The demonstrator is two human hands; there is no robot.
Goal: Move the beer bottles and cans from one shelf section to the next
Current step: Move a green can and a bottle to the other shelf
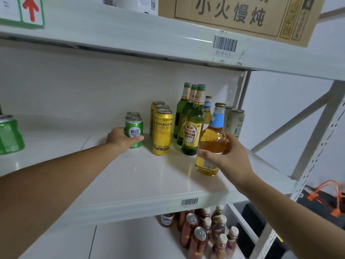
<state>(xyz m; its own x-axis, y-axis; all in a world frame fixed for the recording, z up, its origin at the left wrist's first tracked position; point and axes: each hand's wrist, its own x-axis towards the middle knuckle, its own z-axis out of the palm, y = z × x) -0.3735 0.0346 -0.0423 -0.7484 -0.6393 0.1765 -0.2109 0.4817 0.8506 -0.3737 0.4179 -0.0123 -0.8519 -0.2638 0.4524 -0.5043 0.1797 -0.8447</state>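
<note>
The white shelf [141, 176] carries the beers near its right back corner. The right hand [226, 157] has its fingers clamped on a clear bottle of amber beer [211, 144], at the right front of the group. The left hand [121, 139] has its fingers closed around a green Laoshan can [134, 132], at the left of the group.

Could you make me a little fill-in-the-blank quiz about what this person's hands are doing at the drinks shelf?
1. The left hand grips a small ____ can.
2. The right hand holds a clear bottle of ____ liquid.
3. The tall cans beside the green can are ____.

Missing words: green; amber; yellow
</note>
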